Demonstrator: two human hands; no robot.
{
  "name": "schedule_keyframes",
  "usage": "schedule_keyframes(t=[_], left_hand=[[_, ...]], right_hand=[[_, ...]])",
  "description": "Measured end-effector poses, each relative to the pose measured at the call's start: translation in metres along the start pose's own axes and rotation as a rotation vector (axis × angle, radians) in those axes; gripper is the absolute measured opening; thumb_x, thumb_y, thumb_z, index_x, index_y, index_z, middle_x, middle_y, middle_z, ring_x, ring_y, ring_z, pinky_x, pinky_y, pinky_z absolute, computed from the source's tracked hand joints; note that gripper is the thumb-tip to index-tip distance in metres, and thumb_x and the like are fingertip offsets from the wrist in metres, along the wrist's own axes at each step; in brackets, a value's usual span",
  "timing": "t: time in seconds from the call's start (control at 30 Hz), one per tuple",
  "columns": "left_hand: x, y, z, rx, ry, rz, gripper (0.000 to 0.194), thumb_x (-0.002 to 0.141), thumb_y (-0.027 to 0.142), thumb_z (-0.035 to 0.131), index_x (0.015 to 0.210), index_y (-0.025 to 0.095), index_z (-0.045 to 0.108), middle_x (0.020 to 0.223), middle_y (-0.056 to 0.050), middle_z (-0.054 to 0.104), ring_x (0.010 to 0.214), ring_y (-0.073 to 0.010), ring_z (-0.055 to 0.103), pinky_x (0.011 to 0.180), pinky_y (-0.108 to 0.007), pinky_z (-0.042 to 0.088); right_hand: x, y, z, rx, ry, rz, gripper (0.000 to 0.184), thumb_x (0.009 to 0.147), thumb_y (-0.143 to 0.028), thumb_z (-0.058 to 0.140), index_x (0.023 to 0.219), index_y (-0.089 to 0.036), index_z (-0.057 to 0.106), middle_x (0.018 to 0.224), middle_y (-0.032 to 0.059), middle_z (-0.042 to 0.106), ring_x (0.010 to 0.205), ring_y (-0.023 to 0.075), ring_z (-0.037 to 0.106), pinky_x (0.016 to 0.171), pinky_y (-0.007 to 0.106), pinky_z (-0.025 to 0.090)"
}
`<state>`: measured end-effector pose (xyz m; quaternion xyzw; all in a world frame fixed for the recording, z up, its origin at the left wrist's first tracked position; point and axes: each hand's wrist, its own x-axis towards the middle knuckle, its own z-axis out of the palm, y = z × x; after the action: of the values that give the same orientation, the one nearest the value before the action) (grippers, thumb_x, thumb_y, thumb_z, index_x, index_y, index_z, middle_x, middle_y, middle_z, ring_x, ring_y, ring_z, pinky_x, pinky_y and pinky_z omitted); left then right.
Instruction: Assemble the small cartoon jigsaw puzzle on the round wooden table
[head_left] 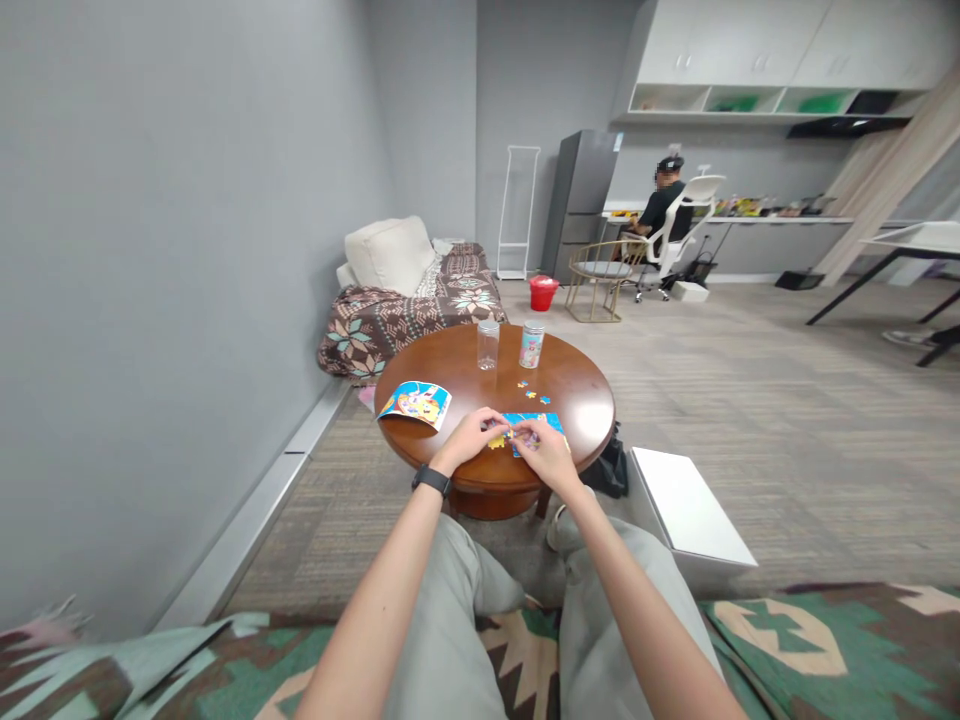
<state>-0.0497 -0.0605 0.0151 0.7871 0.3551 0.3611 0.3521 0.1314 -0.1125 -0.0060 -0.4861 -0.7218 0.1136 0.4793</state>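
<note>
A partly joined jigsaw puzzle (pixel 551 420), blue with a coloured picture, lies near the front edge of the round wooden table (pixel 450 352). My left hand (pixel 474 438) is at its left side, fingertips pinched on a small puzzle piece (pixel 511 433). From the right, my right hand (pixel 547 456) covers part of the puzzle, its fingers closed on the same spot. Just under my left fingers lies a yellow part (pixel 496 442) of the puzzle. Several loose pieces (pixel 531 394) are scattered beyond it. A curled picture sheet (pixel 418 403) rests to the left.
Toward the table's back stand a clear jar (pixel 487 346) with a silver lid and a printed canister (pixel 532 346). A white box (pixel 690 505) is on the floor at right. Farther off are a patterned sofa (pixel 420 315), a red bin (pixel 543 293) and a seated person (pixel 664 215).
</note>
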Motion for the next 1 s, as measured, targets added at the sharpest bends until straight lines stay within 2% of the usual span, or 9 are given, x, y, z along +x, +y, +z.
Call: schedule_keyframes(t=[0.2, 0.47, 0.77, 1.0], left_hand=[[-0.0009, -0.0018, 0.0013, -0.013, 0.028, -0.048, 0.019, 0.085, 0.032, 0.061, 0.087, 0.017, 0.071, 0.093, -0.006, 0.070, 0.089, -0.0182, 0.063, 0.082, -0.029, 0.048], [-0.0029, 0.0010, 0.0003, 0.039, 0.184, -0.147, 0.014, 0.085, 0.026, 0.057, 0.083, 0.017, 0.068, 0.086, -0.004, 0.068, 0.078, -0.0161, 0.061, 0.076, -0.028, 0.049], [-0.0058, 0.0070, 0.0002, 0.068, 0.154, -0.143, 0.012, 0.083, 0.017, 0.055, 0.079, 0.017, 0.066, 0.082, -0.003, 0.064, 0.074, -0.0141, 0.058, 0.072, -0.026, 0.048], [-0.0053, 0.0063, 0.0003, 0.063, 0.140, -0.132, 0.012, 0.084, 0.016, 0.055, 0.078, 0.016, 0.065, 0.081, -0.002, 0.062, 0.072, -0.0131, 0.057, 0.071, -0.025, 0.047]], right_hand=[[-0.0006, 0.0025, 0.0007, -0.037, -0.020, -0.049, 0.014, 0.087, -0.024, 0.056, 0.081, -0.023, 0.069, 0.082, 0.0046, 0.072, 0.082, 0.0216, 0.065, 0.082, 0.039, 0.052], [-0.0018, 0.0024, -0.0010, -0.089, -0.068, -0.035, 0.012, 0.086, -0.023, 0.060, 0.091, -0.022, 0.071, 0.089, 0.0056, 0.074, 0.086, 0.0222, 0.067, 0.083, 0.038, 0.053], [-0.0018, 0.0001, -0.0042, -0.100, -0.150, -0.099, 0.013, 0.088, -0.028, 0.062, 0.090, -0.025, 0.074, 0.085, 0.0052, 0.074, 0.083, 0.0226, 0.067, 0.084, 0.041, 0.053], [-0.0025, -0.0018, -0.0039, -0.128, -0.136, -0.099, 0.013, 0.088, -0.028, 0.061, 0.089, -0.025, 0.074, 0.088, 0.0061, 0.072, 0.086, 0.0230, 0.065, 0.085, 0.041, 0.052]])
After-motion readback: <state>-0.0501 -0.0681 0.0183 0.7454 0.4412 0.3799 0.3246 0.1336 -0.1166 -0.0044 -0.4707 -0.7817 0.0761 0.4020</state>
